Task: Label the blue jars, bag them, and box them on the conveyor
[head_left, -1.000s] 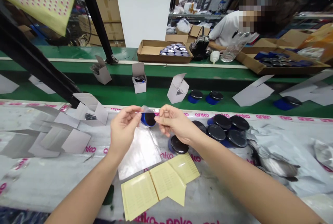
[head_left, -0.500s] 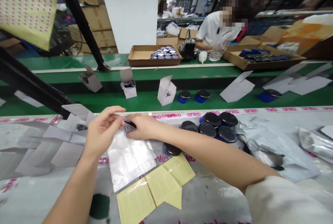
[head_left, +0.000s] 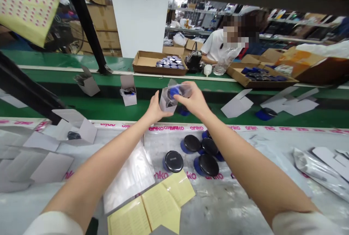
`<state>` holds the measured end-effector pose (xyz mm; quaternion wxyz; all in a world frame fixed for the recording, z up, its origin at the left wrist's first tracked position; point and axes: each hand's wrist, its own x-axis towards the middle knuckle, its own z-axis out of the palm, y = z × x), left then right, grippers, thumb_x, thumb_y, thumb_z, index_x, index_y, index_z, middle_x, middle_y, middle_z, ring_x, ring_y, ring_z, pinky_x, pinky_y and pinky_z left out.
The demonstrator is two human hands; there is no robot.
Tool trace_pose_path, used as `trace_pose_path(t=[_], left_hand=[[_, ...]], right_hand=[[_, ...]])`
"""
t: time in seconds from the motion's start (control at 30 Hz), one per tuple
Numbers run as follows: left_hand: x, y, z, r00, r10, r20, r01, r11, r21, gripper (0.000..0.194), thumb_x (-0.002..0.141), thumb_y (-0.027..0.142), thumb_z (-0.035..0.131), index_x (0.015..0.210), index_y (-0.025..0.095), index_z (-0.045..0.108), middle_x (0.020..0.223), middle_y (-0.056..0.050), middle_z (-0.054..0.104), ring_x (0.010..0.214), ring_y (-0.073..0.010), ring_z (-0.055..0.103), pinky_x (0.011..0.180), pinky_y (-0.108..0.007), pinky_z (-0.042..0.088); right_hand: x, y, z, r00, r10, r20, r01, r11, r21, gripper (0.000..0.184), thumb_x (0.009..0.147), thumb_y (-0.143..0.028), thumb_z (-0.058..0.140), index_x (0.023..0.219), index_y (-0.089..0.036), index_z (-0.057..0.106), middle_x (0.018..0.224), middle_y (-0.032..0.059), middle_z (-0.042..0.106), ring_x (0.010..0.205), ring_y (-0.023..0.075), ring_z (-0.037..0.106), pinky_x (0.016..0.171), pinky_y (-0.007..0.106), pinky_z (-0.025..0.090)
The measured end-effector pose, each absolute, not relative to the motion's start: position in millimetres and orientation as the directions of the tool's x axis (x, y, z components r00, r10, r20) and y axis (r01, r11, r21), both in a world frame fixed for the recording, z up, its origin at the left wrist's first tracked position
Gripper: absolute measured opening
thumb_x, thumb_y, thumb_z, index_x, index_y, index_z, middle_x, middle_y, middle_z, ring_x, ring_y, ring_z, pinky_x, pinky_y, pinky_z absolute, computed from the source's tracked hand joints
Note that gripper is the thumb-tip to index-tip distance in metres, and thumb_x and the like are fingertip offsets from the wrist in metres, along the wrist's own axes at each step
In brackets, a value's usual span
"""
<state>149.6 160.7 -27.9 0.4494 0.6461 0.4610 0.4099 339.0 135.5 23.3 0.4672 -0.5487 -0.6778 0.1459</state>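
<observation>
Between left hand (head_left: 155, 109) and right hand (head_left: 194, 100): blocked by white box (head_left: 164, 100) and bagged blue jar (head_left: 173, 91). Green belt (head_left: 140, 111): open gaps left of the left hand, to an upright carton (head_left: 129, 98), and right of the right hand, to a tilted carton (head_left: 237, 106). Obstructions: slanted black post (head_left: 86, 27), left; dark-lidded jars (head_left: 207, 165), partly hidden by right forearm (head_left: 245, 162). Worktop (head_left: 218, 206): open lane between yellow leaflets (head_left: 160, 202) and right forearm.

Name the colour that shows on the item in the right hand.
The item shows blue, best in the head view.
</observation>
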Motion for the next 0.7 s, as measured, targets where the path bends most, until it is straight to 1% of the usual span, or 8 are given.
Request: trace_pose_path(t=[0.1, 0.17, 0.23, 0.33, 0.37, 0.47, 0.57, 0.7], left_hand=[[170, 181, -45, 0.265, 0.960, 0.087, 0.183, -0.139, 0.973, 0.087, 0.053, 0.006, 0.088, 0.132, 0.014, 0.052, 0.129, -0.018, 0.066, 0.122, -0.0337, 0.064, 0.105, -0.049, 0.050], [169, 188, -52, 0.278, 0.957, 0.089, 0.179, -0.143, 0.973, 0.070, 0.054, 0.004, 0.085, 0.117, 0.016, 0.058, 0.117, -0.013, 0.071, 0.112, -0.0305, 0.068, 0.101, -0.047, 0.052], [163, 192, -53, 0.288, 0.953, 0.092, 0.176, -0.147, 0.973, 0.061, 0.052, 0.002, 0.084, 0.107, 0.016, 0.059, 0.110, -0.009, 0.072, 0.107, -0.0281, 0.069, 0.099, -0.045, 0.053], [151, 199, -48, 0.316, 0.945, 0.089, 0.180, -0.151, 0.972, 0.055, 0.050, 0.001, 0.083, 0.098, 0.016, 0.060, 0.101, -0.006, 0.072, 0.100, -0.0248, 0.069, 0.097, -0.042, 0.053], [148, 200, -45, 0.326, 0.941, 0.086, 0.187, -0.153, 0.970, 0.053, 0.049, 0.001, 0.084, 0.094, 0.016, 0.060, 0.097, -0.004, 0.071, 0.097, -0.0241, 0.068, 0.096, -0.042, 0.052], [141, 206, -38, 0.344, 0.936, 0.078, 0.206, -0.156, 0.966, 0.049, 0.046, -0.001, 0.083, 0.086, 0.016, 0.060, 0.089, -0.001, 0.069, 0.093, -0.0227, 0.066, 0.094, -0.041, 0.052], [137, 209, -34, 0.353, 0.934, 0.063, 0.209, -0.144, 0.967, 0.048, 0.046, -0.004, 0.080, 0.085, 0.015, 0.060, 0.086, 0.000, 0.068, 0.090, -0.0220, 0.066, 0.091, -0.041, 0.053], [134, 212, -36, 0.383, 0.920, 0.085, 0.187, -0.167, 0.968, 0.045, 0.047, -0.007, 0.074, 0.084, 0.015, 0.059, 0.085, -0.001, 0.069, 0.090, -0.0220, 0.067, 0.094, -0.041, 0.053]], right_hand=[[336, 139, 10, -0.073, 0.892, 0.445, 0.751, 0.344, -0.564, 0.035, 0.077, -0.032, 0.073, 0.107, -0.021, 0.058, 0.098, 0.0061, 0.070, 0.083, 0.0254, 0.064, 0.078, 0.042, 0.051], [332, 139, 8, -0.170, 0.896, 0.409, 0.814, 0.362, -0.454, 0.021, 0.080, -0.028, 0.073, 0.096, -0.021, 0.062, 0.099, 0.0079, 0.071, 0.086, 0.0262, 0.064, 0.080, 0.041, 0.050], [326, 139, 10, -0.255, 0.894, 0.368, 0.849, 0.389, -0.356, 0.013, 0.083, -0.023, 0.071, 0.094, -0.019, 0.066, 0.109, 0.0119, 0.071, 0.093, 0.0279, 0.063, 0.085, 0.043, 0.049], [314, 140, 14, -0.338, 0.887, 0.315, 0.866, 0.424, -0.264, 0.020, 0.087, -0.015, 0.067, 0.107, -0.016, 0.070, 0.135, 0.0188, 0.064, 0.110, 0.0338, 0.058, 0.092, 0.048, 0.046], [310, 140, 14, -0.358, 0.883, 0.305, 0.868, 0.435, -0.239, 0.024, 0.089, -0.013, 0.064, 0.112, -0.015, 0.070, 0.139, 0.0202, 0.062, 0.117, 0.0365, 0.054, 0.096, 0.051, 0.044], [300, 142, 12, -0.429, 0.850, 0.306, 0.876, 0.474, -0.087, 0.026, 0.095, -0.011, 0.054, 0.116, -0.013, 0.070, 0.127, 0.0209, 0.068, 0.130, 0.0407, 0.045, 0.106, 0.060, 0.034], [292, 146, 6, -0.506, 0.811, 0.294, 0.858, 0.509, 0.072, 0.032, 0.097, -0.012, 0.049, 0.121, -0.011, 0.069, 0.118, 0.0183, 0.070, 0.123, 0.0377, 0.050, 0.111, 0.061, 0.031], [284, 153, -6, -0.549, 0.785, 0.286, 0.829, 0.556, 0.064, 0.030, 0.092, -0.013, 0.054, 0.118, -0.009, 0.070, 0.114, 0.0162, 0.070, 0.117, 0.0361, 0.054, 0.117, 0.062, 0.029]])
